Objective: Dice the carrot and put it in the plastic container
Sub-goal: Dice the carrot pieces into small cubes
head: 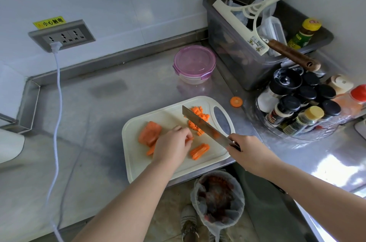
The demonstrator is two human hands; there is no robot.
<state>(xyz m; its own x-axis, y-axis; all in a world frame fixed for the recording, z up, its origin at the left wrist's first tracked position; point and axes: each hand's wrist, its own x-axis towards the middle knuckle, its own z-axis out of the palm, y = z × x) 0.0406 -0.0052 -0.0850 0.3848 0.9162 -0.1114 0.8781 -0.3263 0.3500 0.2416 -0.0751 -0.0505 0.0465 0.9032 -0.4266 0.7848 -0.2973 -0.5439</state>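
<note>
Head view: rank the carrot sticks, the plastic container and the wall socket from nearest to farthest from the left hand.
1. The carrot sticks: on the cutting board, just right of the left hand.
2. The plastic container: on the counter beyond the board, lid on.
3. The wall socket: far left, mounted above the counter.

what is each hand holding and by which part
The right hand grips the knife by its handle, close to the blade. The left hand pinches a thin carrot strip in its fingertips.
</note>
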